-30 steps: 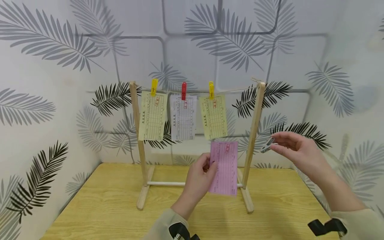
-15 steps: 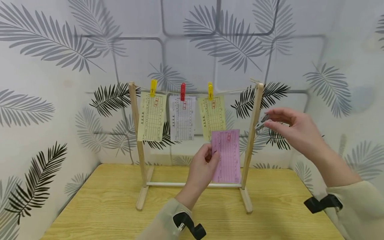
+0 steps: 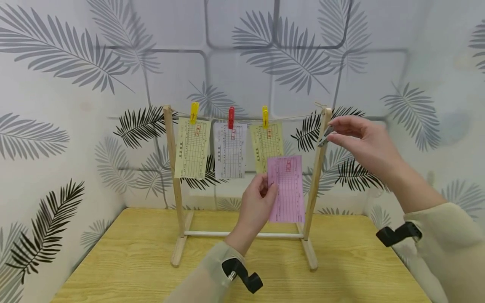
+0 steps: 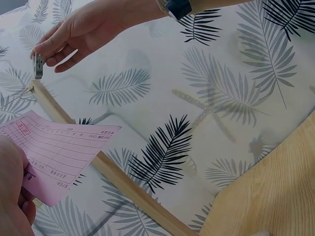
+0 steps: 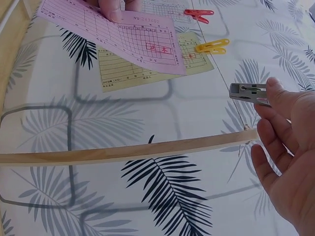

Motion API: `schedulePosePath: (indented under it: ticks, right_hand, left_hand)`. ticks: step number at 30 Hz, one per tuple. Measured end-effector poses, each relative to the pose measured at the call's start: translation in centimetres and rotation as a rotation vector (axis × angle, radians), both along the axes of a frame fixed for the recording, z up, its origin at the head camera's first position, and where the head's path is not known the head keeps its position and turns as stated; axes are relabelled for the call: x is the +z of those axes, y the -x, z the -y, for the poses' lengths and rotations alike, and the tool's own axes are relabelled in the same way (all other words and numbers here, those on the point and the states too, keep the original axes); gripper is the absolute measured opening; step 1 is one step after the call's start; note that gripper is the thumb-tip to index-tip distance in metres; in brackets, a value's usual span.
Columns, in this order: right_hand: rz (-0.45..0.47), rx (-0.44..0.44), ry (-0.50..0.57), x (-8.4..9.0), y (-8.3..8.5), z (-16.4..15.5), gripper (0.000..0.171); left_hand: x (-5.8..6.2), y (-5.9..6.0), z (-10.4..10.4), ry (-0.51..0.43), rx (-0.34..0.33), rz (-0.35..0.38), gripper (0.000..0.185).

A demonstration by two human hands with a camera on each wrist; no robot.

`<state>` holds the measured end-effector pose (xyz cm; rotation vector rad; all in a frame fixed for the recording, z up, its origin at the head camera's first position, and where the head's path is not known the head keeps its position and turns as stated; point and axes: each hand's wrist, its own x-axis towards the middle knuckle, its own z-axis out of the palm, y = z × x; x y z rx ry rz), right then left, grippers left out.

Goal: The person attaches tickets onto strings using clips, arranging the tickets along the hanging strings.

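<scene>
My left hand [image 3: 259,202] pinches a pink paper slip [image 3: 286,189] by its left edge and holds it upright below the string, in front of the wooden rack [image 3: 320,176]. The slip [image 4: 59,152] also shows in the left wrist view, and in the right wrist view the slip [image 5: 118,34] lies over a yellow slip. My right hand [image 3: 354,136] pinches a grey clothespin [image 3: 325,136] beside the top of the rack's right post. The clothespin [image 5: 246,92] juts from my thumb and forefinger. Three slips hang from the string [image 3: 291,115] on two yellow pegs and a red peg [image 3: 231,117].
The rack stands on a wooden table [image 3: 113,269] near the back wall. Leaf-patterned walls close in behind and on both sides. A stretch of string between the third slip [image 3: 267,145] and the right post carries nothing.
Both hands have risen. The pink slip has moved up to overlap the third hanging slip. The right hand has carried the grey clothespin up and left to the top of the right post.
</scene>
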<state>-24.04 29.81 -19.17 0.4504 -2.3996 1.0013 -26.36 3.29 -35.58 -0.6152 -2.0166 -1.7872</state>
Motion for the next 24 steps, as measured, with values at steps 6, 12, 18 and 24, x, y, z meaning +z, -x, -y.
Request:
schedulePosePath:
  ticks: [6,12,18,24]
  right_hand:
    - [-0.046,0.005,-0.021,1.6,0.7,0.6,0.036]
    - [-0.042,0.017,-0.012,2.9,1.2,1.1,0.036]
    - [-0.032,0.018,0.002,4.3,2.1,1.8,0.037]
    - [-0.025,0.008,-0.032,5.3,3.1,2.3,0.035]
  left_hand:
    - [0.5,0.3,-0.4,-0.014,-0.013,0.012,0.019]
    - [1.0,0.6,-0.8,-0.008,-0.017,0.020,0.022]
    - [1.5,0.9,-1.1,0.007,0.007,0.007,0.024]
    - [1.9,1.4,-1.6,0.014,0.022,-0.004,0.023]
